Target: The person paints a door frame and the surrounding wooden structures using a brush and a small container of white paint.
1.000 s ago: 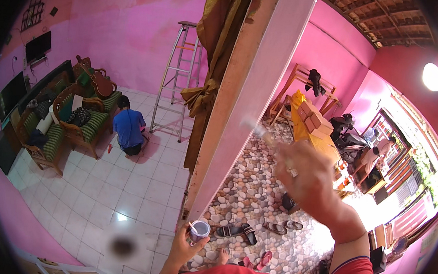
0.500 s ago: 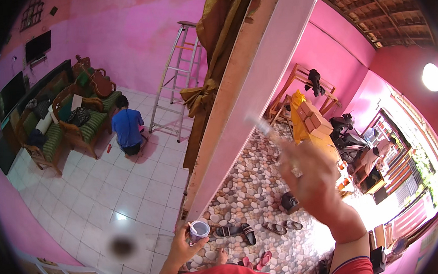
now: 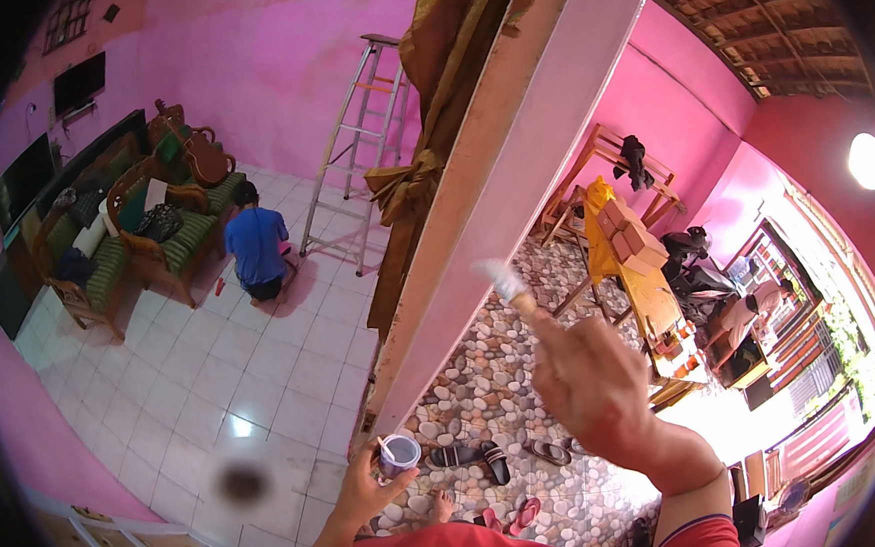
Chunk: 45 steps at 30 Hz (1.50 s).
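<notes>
My right hand (image 3: 596, 382) is closed around the handle of a paintbrush (image 3: 506, 283), whose pale bristles point up and left. The bristle tip is at the pink face of the wall end (image 3: 514, 209) in front of me; whether they touch, I cannot tell. Low in the middle, my left hand (image 3: 363, 491) grips a small round paint cup (image 3: 401, 458), its fingers and thumb around the side. Inside the cup is greyish-purple paint, and a thin pale stick (image 3: 386, 449) leans on its rim.
Left of the wall, a person in blue (image 3: 256, 247) kneels on white tiles near a stepladder (image 3: 355, 148) and green-striped chairs (image 3: 106, 264). A brown curtain (image 3: 427, 104) hangs beside the wall. Rightward are sandals (image 3: 469, 459) and a table with boxes (image 3: 634, 236).
My right hand has moved left and slightly down, bringing the brush toward the wall's face. My left hand still holds the cup in nearly the same place.
</notes>
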Tool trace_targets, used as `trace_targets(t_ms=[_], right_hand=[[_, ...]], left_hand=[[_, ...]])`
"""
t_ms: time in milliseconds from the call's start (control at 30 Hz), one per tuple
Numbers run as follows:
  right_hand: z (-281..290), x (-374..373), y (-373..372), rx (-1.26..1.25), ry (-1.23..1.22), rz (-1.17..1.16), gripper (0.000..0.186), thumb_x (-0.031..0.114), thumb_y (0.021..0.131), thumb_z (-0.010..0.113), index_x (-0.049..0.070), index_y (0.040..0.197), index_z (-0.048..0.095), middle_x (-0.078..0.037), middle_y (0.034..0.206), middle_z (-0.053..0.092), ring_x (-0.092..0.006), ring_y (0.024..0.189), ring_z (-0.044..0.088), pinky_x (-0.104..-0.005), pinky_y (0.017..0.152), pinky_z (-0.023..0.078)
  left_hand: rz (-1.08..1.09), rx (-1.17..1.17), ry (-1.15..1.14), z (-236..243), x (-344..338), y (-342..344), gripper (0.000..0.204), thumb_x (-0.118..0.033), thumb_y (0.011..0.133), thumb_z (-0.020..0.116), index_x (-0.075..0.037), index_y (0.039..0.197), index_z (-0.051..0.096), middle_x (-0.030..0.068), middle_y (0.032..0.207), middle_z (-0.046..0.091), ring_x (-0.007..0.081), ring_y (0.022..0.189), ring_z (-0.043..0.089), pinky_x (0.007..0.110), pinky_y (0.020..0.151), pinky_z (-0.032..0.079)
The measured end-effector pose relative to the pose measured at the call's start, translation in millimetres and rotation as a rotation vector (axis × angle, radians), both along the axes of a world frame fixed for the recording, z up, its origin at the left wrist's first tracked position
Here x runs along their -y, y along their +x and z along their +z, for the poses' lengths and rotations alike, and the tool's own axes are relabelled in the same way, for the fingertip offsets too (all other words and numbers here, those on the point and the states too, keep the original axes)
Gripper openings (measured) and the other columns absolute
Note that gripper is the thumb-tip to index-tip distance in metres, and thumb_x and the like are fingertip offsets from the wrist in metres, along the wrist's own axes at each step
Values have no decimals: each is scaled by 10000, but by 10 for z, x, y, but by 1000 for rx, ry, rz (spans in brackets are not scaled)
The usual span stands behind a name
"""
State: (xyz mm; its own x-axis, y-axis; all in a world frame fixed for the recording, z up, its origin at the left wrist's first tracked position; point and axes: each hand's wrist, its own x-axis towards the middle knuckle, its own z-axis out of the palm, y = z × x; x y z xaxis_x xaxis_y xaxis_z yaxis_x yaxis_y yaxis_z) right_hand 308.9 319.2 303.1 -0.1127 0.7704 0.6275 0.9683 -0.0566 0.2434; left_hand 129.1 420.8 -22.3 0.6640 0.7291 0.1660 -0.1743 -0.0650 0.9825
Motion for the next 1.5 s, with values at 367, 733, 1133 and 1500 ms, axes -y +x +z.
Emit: trace_targets(t_ms=[367, 733, 1133, 1500], right_hand=[[13, -128, 12, 40, 127, 16, 307, -6, 839, 711, -51, 1142, 683, -82, 721, 514, -201, 576, 532, -354, 494, 444], [39, -331, 26, 69, 165, 40, 337, 21, 854, 697, -50, 1183, 673, -61, 732, 490, -164, 588, 498, -324, 447, 411], [-12, -203, 98, -2, 152, -21, 317, -47, 859, 669, -61, 1176, 681, -99, 729, 542, -197, 601, 559, -345, 496, 437], [-344, 216, 102, -419, 15, 56, 274, -55, 815, 640, -27, 1075, 723, -96, 830, 624, -192, 692, 581, -316, 635, 487]], left_hand=[[8, -78, -9, 67, 1, -77, 658, -182, 808, 854, 24, 1321, 497, 127, 1213, 627, 198, 1166, 610, 343, 1016, 478], [11, -48, -74, 184, 13, -128, 657, -195, 807, 854, 24, 1316, 502, 126, 1207, 627, 200, 1159, 607, 346, 1016, 471], [-18, -53, -88, 140, -18, -116, 689, -174, 802, 856, 56, 1328, 476, 139, 1206, 621, 205, 1165, 601, 353, 1036, 455], [126, 13, 236, 324, -134, 35, 627, -210, 772, 867, -34, 1282, 550, 127, 1141, 614, 265, 1063, 620, 357, 895, 501]])
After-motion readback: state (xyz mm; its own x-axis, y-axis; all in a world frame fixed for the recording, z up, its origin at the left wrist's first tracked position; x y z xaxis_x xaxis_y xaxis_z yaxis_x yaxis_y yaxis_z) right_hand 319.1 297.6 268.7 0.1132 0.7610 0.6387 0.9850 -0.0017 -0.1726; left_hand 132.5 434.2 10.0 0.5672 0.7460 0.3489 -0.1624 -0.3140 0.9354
